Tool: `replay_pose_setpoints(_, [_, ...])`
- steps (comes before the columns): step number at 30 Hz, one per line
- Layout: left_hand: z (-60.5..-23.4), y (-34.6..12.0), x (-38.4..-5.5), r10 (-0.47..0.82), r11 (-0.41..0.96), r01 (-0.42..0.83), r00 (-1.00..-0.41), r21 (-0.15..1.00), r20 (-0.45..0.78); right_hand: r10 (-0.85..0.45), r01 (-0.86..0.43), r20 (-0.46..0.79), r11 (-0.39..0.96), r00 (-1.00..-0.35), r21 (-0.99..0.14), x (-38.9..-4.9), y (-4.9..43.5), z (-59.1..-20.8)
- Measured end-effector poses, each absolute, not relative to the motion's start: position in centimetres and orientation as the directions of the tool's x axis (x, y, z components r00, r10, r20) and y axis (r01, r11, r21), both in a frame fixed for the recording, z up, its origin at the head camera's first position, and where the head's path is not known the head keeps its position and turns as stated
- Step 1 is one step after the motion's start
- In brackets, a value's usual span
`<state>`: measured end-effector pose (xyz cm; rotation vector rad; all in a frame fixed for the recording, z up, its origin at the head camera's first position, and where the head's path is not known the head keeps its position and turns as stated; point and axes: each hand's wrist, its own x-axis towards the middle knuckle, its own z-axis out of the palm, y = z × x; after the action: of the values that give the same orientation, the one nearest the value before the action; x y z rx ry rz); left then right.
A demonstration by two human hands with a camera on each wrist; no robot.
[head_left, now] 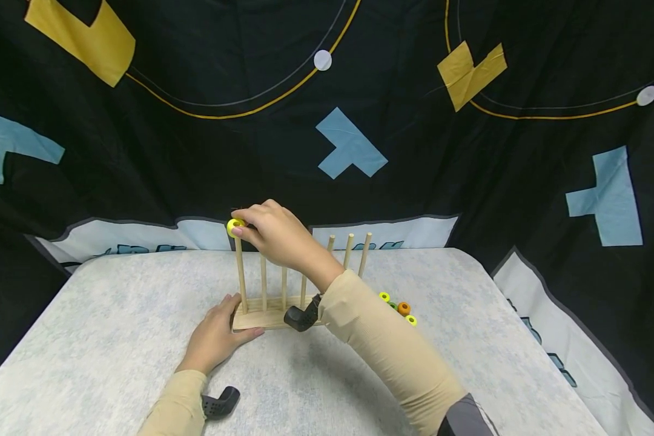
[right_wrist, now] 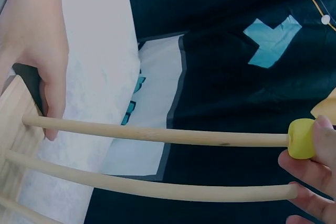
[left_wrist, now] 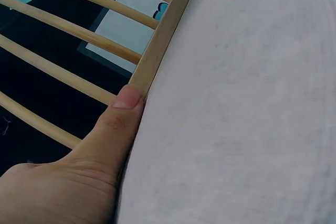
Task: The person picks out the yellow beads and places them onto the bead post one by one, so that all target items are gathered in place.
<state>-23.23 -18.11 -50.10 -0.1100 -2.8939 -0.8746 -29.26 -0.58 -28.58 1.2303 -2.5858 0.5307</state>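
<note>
Right hand pinched yellow bead between thumb and fingers at tip of leftmost peg; depth of threading could not be told. Left hand gripped end of wooden base, thumb along front edge. Risks judged: bead dropping if hole sat askew or pinch loosened; base tipping if left grip slackened under sideways push. Base pale, grained, straight-edged; pegs slim, round; bead rounded, smooth, holed. Loose beads lay right of base on mottled tabletop.
</note>
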Motion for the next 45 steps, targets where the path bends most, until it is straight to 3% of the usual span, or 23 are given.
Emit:
replay_pose_setpoints(36, [-50.07,-17.98,-23.36,0.027,0.831,0.091,-0.992,0.549,0.124,-0.739,-0.785,0.266,0.578,-0.619,-0.223,-29.34,-0.28,-29.02])
replay_pose_setpoints(45, [-50.15,-17.95,-23.30,0.022,0.832,0.090,-0.991,0.547,0.129,-0.736,-0.793,0.298,0.569,-0.609,-0.215,-29.51,-0.22,-29.17])
